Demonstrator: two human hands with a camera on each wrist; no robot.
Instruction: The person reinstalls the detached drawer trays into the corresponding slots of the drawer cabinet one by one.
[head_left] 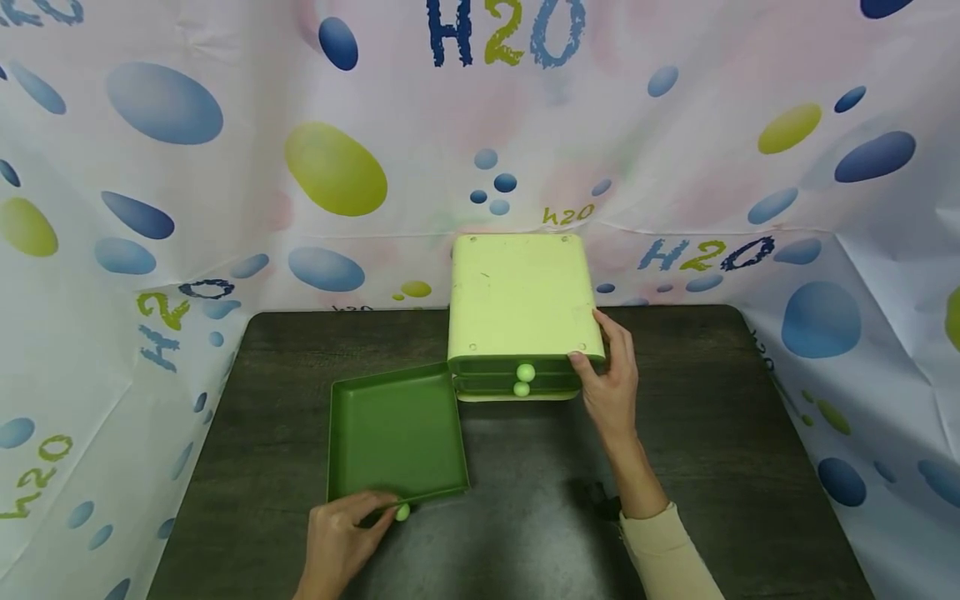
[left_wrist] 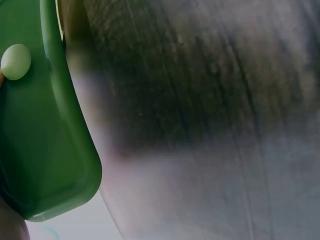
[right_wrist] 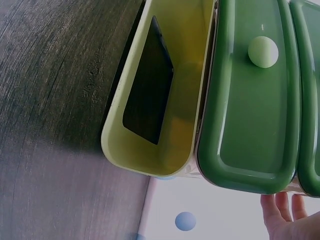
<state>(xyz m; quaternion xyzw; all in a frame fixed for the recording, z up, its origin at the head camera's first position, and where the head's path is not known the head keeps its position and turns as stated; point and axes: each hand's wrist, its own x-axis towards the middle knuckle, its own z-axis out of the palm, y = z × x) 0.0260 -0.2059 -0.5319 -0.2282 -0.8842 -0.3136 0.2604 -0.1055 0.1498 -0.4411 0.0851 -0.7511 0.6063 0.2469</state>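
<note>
A light green drawer cabinet (head_left: 525, 292) with darker green drawers stands at the back middle of the table. One shallow green drawer (head_left: 397, 433) is out of it, lying to its front left with nothing inside. At the drawer's front rim, beside its round knob (head_left: 402, 512), my left hand (head_left: 339, 533) pinches the edge; the left wrist view shows the drawer front (left_wrist: 47, 135) close up. My right hand (head_left: 613, 387) grips the cabinet's front right corner, thumb at the front and fingers along the side. Two drawers remain in the cabinet; the bottom compartment (right_wrist: 182, 100) is vacant.
The dark wood-grain table (head_left: 712, 433) stretches to both sides of the cabinet. Behind and around it hangs a white printed curtain (head_left: 675, 167) with blue and lime spots, close to the cabinet's back. A small dark object, unclear, lies by my right wrist.
</note>
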